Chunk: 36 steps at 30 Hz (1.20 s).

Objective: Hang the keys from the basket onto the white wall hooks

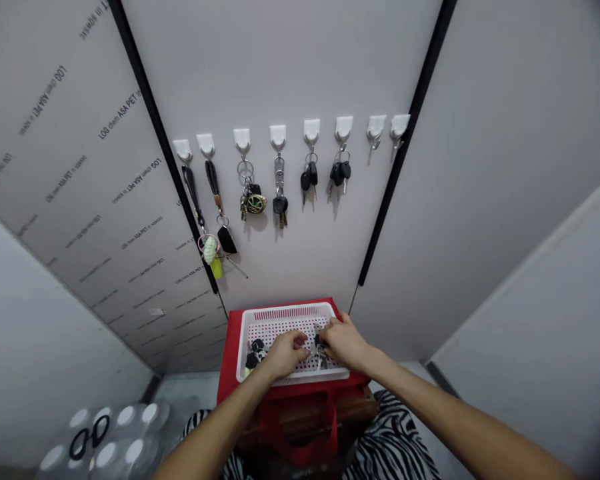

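Both hands are over a white perforated plastic basket [243,333]. My right hand [344,342] is at the basket's right side, its fingers closed on a bunch of keys [321,360] with dark heads and a metal ring. Beside it, my left hand [287,353] has curved fingers, with a gap between thumb and fingertips and nothing visible in it. More keys with black heads [257,347] lie at the basket's left end, partly hidden by my left hand and forearm.
Several white hooks [278,137] line the wall, most bearing key bunches [280,203]; the two rightmost hooks [377,127] carry none. A red box or bag [229,360] supports the basket. Clear-wrapped bottles [125,417] with a black handle stand at lower left.
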### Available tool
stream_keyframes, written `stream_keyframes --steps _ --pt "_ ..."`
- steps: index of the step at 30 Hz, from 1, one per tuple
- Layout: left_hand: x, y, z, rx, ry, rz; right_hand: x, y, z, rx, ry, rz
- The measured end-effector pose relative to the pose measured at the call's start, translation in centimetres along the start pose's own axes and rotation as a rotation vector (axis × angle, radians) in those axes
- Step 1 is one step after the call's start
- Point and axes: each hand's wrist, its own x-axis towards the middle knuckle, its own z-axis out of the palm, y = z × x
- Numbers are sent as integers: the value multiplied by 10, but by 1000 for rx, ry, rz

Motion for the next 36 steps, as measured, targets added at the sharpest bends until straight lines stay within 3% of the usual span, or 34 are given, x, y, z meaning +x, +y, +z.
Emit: stream_keyframes --steps 6,10,15,21,29,36 --pt "-1 -2 0 17 3 -17 5 0 1 -19 -1 9" --pt "-5 16 -5 -39 69 21 7 3 -16 61 113 44" --pt "4 60 -24 48 149 332 11 8 -53 360 237 91" --pt "28 108 -56 121 74 415 10 30 -103 696 418 139" --pt "57 201 -90 17 322 510 8 74 -197 1098 783 280" --pt "65 267 -100 204 452 583 10 103 -253 1119 1074 361"
